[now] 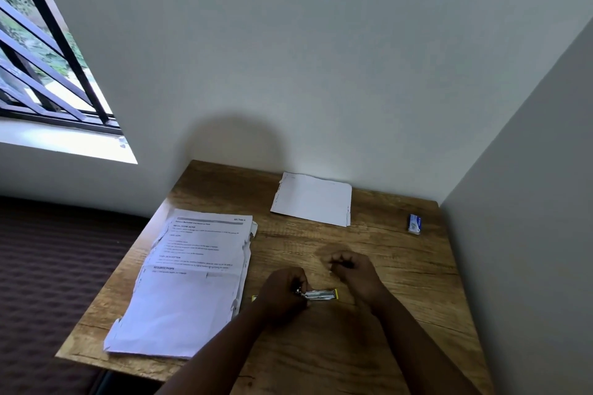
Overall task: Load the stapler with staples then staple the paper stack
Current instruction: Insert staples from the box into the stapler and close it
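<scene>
A small stapler [321, 294] with yellow ends lies on the wooden table [401, 314], its metal staple channel showing. My left hand [282, 292] grips its left end, hiding that part. My right hand [349, 269] hovers just above and behind the stapler's right end, fingers curled as if pinching something tiny; what it holds cannot be made out. A printed paper stack [192, 276] with ragged edges lies left of the hands. A blue and white staple box [414, 223] sits at the far right of the table.
A blank white sheet [313, 199] lies near the back wall. White walls close in behind and on the right. A barred window is at the upper left, and a dark patterned surface lies left of the table.
</scene>
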The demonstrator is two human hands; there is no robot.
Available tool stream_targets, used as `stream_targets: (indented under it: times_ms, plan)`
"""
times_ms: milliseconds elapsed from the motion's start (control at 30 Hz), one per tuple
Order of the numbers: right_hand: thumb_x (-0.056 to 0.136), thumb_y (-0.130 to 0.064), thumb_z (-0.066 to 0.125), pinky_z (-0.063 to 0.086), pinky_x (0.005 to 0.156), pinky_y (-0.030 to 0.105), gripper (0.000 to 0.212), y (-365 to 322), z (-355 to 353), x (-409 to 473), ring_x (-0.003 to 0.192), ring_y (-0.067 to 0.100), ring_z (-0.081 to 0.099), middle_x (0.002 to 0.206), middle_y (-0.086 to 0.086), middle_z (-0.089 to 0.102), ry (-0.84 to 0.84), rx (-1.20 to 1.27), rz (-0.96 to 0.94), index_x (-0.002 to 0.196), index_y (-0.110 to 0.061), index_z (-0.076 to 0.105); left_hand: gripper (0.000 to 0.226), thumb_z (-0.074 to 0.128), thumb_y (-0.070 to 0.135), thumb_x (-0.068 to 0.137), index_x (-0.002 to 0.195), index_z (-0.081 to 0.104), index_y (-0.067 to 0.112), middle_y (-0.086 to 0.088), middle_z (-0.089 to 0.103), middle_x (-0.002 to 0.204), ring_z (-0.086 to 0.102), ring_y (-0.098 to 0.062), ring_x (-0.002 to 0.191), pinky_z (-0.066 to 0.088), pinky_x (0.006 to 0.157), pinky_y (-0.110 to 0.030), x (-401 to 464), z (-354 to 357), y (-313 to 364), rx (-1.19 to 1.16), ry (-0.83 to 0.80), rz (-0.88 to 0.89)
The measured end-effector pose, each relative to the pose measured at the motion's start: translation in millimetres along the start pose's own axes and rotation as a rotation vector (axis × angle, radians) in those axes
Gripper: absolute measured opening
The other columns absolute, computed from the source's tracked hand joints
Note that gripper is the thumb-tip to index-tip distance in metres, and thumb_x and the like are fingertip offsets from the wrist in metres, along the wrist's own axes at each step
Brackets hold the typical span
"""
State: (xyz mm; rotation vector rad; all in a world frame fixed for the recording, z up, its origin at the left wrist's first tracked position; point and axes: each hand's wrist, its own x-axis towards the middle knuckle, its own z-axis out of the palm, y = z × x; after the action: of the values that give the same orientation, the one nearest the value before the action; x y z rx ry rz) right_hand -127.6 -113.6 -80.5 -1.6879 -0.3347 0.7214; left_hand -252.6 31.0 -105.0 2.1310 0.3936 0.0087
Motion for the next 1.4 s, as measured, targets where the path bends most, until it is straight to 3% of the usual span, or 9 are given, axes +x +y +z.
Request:
stream_targets:
  times_ms: [67,200,300,500,600,800,933,1033,1400]
  plan:
    - [0.08,0.011,0.066,0.055,0.071,0.02,0.015,-3,4,-6,0.079,0.013,0.065,0.084,0.005,0.071,-0.122,-0.06,0.033,0.081,-0.004,0.07,0.038,0.082,0.012,0.063,0.062,0.052,0.035,0.009,0.066,0.08,0.064,-0.009,0.079,0.051,0.07,-0.026,0,0,1,0.014,0.002,-0.008]
    - [0.074,0.011,0.072,0.058,0.07,0.026,0.019,-2,10,-12,0.076,0.02,0.066,0.082,0.014,0.069,-0.14,-0.113,0.066,0.093,0.014,0.067,0.039,0.083,0.012,0.059,0.061,0.052,0.036,0.008,0.065,0.078,0.06,-0.007,0.073,0.045,0.063,-0.02,1,-1,0,0.002,0.02,-0.017]
    - [0.07,0.007,0.078,0.057,0.067,0.026,0.018,-3,12,-13,0.07,0.019,0.066,0.077,0.015,0.069,-0.094,-0.139,0.06,0.084,0.01,0.068,0.04,0.085,0.014,0.058,0.06,0.051,0.037,0.012,0.062,0.075,0.055,0.001,0.069,0.039,0.058,-0.01,1,-1,-1,0.003,0.025,-0.019]
    - [0.07,-0.003,0.082,0.051,0.046,0.022,0.018,2,10,-13,0.048,0.011,0.062,0.059,0.008,0.066,-0.031,-0.301,0.089,0.073,0.003,0.065,0.036,0.083,0.012,0.06,0.062,0.053,0.032,0.012,0.063,0.074,0.057,-0.001,0.069,0.043,0.059,-0.015,0,0,-4,-0.016,0.031,-0.04]
    - [0.068,-0.009,0.084,0.05,0.047,0.023,0.018,6,13,-13,0.043,0.006,0.061,0.055,0.005,0.067,0.035,-0.4,0.052,0.065,-0.006,0.067,0.036,0.082,0.014,0.059,0.061,0.052,0.032,0.013,0.064,0.074,0.058,-0.001,0.069,0.044,0.06,-0.015,1,0,-4,-0.017,0.032,-0.053]
    - [0.067,-0.003,0.082,0.048,0.039,0.023,0.03,5,14,-13,0.045,0.015,0.066,0.059,0.014,0.069,0.078,-0.427,-0.005,0.078,-0.021,0.061,0.034,0.083,0.013,0.059,0.061,0.055,0.031,0.003,0.07,0.079,0.065,-0.013,0.076,0.052,0.064,-0.028,2,0,-4,-0.032,0.039,-0.069]
    - [0.074,0.005,0.076,0.058,0.057,0.033,0.013,5,10,-10,0.06,0.02,0.07,0.074,0.017,0.072,-0.005,-0.392,0.095,0.084,0.001,0.07,0.03,0.085,0.011,0.059,0.063,0.059,0.026,0.011,0.066,0.074,0.062,-0.005,0.071,0.048,0.061,-0.018,2,-3,-2,-0.052,0.02,-0.08]
    - [0.078,0.012,0.069,0.058,0.054,0.025,0.013,3,7,-8,0.06,0.012,0.071,0.081,0.018,0.071,-0.067,-0.299,0.17,0.091,0.011,0.069,0.028,0.086,0.011,0.059,0.065,0.061,0.024,0.01,0.067,0.075,0.064,-0.007,0.073,0.051,0.064,-0.022,3,-3,-2,-0.069,0.008,-0.087]
    - [0.073,0.007,0.076,0.057,0.055,0.023,0.019,3,5,-12,0.062,0.015,0.068,0.077,0.012,0.07,-0.134,-0.315,0.063,0.09,0.0,0.072,0.025,0.087,0.011,0.058,0.073,0.067,0.012,0.002,0.074,0.082,0.07,-0.015,0.08,0.056,0.071,-0.032,5,-3,-4,-0.085,0.007,-0.097]
